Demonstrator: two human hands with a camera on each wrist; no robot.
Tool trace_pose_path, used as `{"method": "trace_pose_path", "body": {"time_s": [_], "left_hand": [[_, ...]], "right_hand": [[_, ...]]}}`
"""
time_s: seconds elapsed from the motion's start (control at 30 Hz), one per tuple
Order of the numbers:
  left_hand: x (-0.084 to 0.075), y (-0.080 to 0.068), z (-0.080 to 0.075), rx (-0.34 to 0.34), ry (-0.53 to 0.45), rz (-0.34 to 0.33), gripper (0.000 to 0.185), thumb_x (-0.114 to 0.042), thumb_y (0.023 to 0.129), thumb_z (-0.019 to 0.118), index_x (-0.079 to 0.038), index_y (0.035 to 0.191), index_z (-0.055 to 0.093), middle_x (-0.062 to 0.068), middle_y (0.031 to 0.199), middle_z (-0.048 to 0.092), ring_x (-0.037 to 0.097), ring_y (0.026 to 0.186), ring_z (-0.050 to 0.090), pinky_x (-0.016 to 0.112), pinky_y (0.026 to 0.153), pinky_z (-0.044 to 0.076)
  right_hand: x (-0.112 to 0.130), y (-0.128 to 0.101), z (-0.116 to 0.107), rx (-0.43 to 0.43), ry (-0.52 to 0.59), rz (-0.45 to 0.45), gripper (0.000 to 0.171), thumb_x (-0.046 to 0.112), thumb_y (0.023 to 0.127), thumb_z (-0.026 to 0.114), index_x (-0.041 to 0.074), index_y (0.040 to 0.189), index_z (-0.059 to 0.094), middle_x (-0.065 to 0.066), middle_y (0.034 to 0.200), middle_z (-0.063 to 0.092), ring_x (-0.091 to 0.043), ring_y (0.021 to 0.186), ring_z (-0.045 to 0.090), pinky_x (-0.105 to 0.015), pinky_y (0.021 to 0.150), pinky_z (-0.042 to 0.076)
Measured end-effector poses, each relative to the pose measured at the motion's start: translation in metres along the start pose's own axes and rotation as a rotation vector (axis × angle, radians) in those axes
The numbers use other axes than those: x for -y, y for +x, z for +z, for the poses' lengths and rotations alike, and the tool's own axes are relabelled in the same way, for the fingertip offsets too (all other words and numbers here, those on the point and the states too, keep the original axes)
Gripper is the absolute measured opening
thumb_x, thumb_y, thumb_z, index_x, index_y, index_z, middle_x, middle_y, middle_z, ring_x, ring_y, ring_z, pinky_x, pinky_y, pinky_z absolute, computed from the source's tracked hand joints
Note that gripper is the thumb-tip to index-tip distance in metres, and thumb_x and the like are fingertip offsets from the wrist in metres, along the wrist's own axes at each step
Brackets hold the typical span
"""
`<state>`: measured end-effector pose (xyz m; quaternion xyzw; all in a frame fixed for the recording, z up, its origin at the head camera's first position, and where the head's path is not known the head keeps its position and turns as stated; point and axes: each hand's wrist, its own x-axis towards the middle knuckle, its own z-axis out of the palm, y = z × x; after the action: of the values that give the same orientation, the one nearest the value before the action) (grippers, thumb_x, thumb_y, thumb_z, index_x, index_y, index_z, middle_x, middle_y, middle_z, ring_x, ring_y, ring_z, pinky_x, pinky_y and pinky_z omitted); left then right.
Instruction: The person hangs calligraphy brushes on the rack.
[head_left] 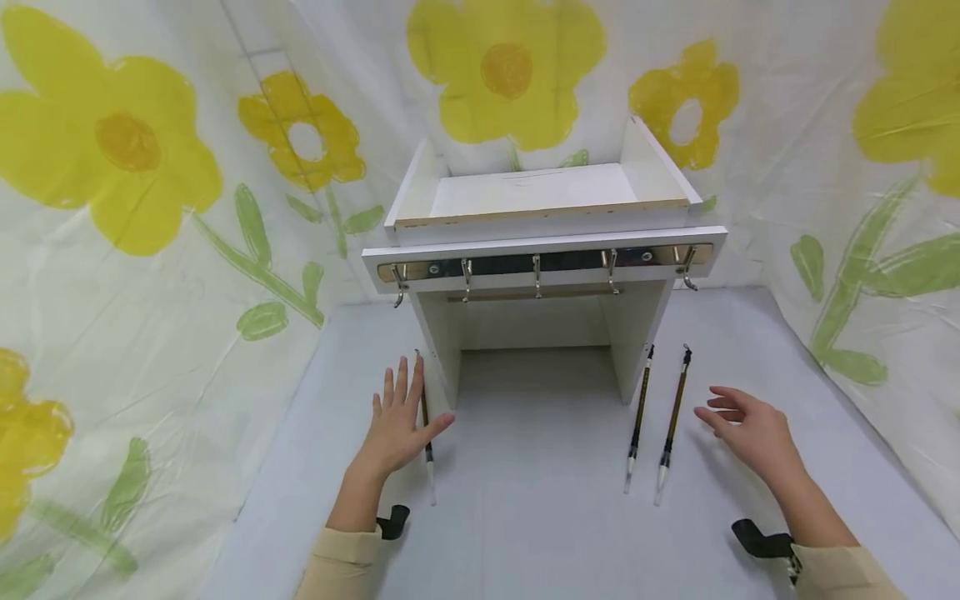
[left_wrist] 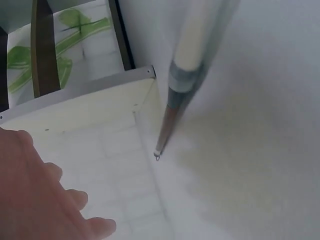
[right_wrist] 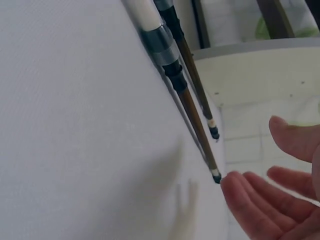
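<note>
Two cream sleeves frame the bottom of the head view, each wrist wearing a black strap. From them the left hand (head_left: 397,421) stretches forward over the white desk (head_left: 540,508) with its fingers straight and spread and its thumb out to the side, gripping nothing. Just beside its fingers, on the thumb side, lies a brush (head_left: 425,425) with a dark brown handle, its pale tip pointing back toward the person and its far end close to the left leg of a small white stand (head_left: 540,242). Whether the fingers actually touch that brush cannot be told; the left wrist view shows the hand apart from the brush's thin end, which carries a small hanging loop.

On the other side, the right hand (head_left: 750,429) hovers with relaxed, slightly bent fingers, holding nothing. Near its fingertips lie two more brushes side by side, the outer brush (head_left: 673,425) closest to the hand and the inner brush (head_left: 640,421) nearer the stand's right leg. In the right wrist view the fingertips (right_wrist: 245,197) sit just beside the dark end of the nearer brush without gripping it.

Along the stand's front runs a rail of metal hooks (head_left: 536,275), with an open tray on top. Cloth printed with yellow flowers (head_left: 112,142) and green leaves hangs all around.
</note>
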<state>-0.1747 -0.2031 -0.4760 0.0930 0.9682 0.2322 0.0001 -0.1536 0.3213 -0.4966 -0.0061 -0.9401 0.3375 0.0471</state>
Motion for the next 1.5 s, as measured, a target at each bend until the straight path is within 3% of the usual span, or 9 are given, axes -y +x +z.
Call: {"method": "trace_pose_path", "body": {"time_s": [0.27, 0.33, 0.5, 0.73, 0.9, 1.17, 1.33, 1.5], "left_hand": [[-0.005, 0.017, 0.003, -0.018, -0.266, 0.034, 0.103, -0.057, 0.098, 0.055, -0.023, 0.16, -0.02, -0.002, 0.168, -0.023, 0.032, 0.156, -0.017, 0.072, 0.12, 0.003], [-0.004, 0.022, 0.006, -0.028, -0.335, 0.046, 0.099, -0.057, 0.1, 0.052, -0.027, 0.16, -0.02, -0.006, 0.167, -0.023, 0.029, 0.156, -0.016, 0.072, 0.12, 0.004], [-0.006, 0.031, 0.009, -0.045, -0.536, 0.09, 0.082, -0.044, 0.107, 0.045, -0.028, 0.161, -0.015, -0.002, 0.17, -0.016, 0.029, 0.157, -0.009, 0.067, 0.122, 0.008], [-0.006, 0.04, 0.016, -0.037, -0.731, 0.016, 0.066, -0.047, 0.109, 0.036, -0.044, 0.16, -0.006, -0.005, 0.171, -0.005, 0.03, 0.157, 0.011, 0.065, 0.121, 0.018], [-0.009, 0.045, 0.022, -0.044, -0.858, 0.013, 0.065, -0.044, 0.111, 0.032, -0.03, 0.163, -0.002, 0.004, 0.171, -0.002, 0.035, 0.154, 0.018, 0.058, 0.121, 0.028], [-0.015, 0.045, 0.029, -0.13, -0.753, -0.108, 0.069, -0.057, 0.108, 0.026, -0.019, 0.164, 0.014, 0.013, 0.167, 0.023, 0.039, 0.149, 0.031, 0.06, 0.115, 0.036], [-0.018, 0.046, 0.03, -0.162, -0.711, -0.163, 0.079, -0.064, 0.105, 0.02, -0.009, 0.162, 0.016, 0.018, 0.165, 0.026, 0.041, 0.143, 0.04, 0.057, 0.115, 0.039], [-0.018, 0.049, 0.03, -0.147, -0.721, -0.161, 0.081, -0.065, 0.105, 0.02, -0.008, 0.162, 0.017, 0.018, 0.164, 0.027, 0.041, 0.14, 0.044, 0.056, 0.112, 0.043]], "right_hand": [[0.002, 0.007, 0.001, 0.035, 0.069, 0.115, 0.073, 0.046, 0.094, 0.071, -0.009, 0.139, 0.051, -0.033, 0.122, 0.066, -0.026, 0.08, 0.076, -0.019, 0.061, 0.055], [0.002, 0.009, 0.003, 0.056, 0.091, 0.148, 0.076, 0.047, 0.094, 0.07, -0.009, 0.14, 0.049, -0.034, 0.123, 0.065, -0.027, 0.08, 0.077, -0.023, 0.063, 0.058], [0.004, 0.013, 0.007, 0.097, 0.092, 0.201, 0.076, 0.048, 0.095, 0.068, -0.009, 0.142, 0.047, -0.033, 0.125, 0.064, -0.026, 0.082, 0.077, -0.036, 0.072, 0.061], [0.004, 0.021, 0.011, 0.107, 0.079, 0.244, 0.075, 0.044, 0.095, 0.069, -0.011, 0.14, 0.047, -0.035, 0.126, 0.062, -0.025, 0.077, 0.076, -0.045, 0.077, 0.06], [0.003, 0.026, 0.016, 0.105, 0.094, 0.29, 0.076, 0.043, 0.094, 0.071, -0.012, 0.14, 0.046, -0.036, 0.127, 0.061, -0.023, 0.074, 0.076, -0.045, 0.078, 0.06], [0.005, 0.033, 0.029, 0.095, 0.136, 0.294, 0.075, 0.04, 0.093, 0.073, -0.012, 0.141, 0.046, -0.036, 0.128, 0.06, -0.023, 0.076, 0.076, -0.036, 0.072, 0.062], [0.006, 0.037, 0.035, 0.078, 0.124, 0.298, 0.075, 0.038, 0.093, 0.073, -0.011, 0.142, 0.046, -0.034, 0.126, 0.061, -0.021, 0.073, 0.074, -0.034, 0.069, 0.06], [0.006, 0.038, 0.037, 0.06, 0.1, 0.3, 0.073, 0.035, 0.092, 0.075, -0.013, 0.14, 0.046, -0.033, 0.12, 0.064, -0.017, 0.068, 0.072, -0.03, 0.063, 0.056]]}}
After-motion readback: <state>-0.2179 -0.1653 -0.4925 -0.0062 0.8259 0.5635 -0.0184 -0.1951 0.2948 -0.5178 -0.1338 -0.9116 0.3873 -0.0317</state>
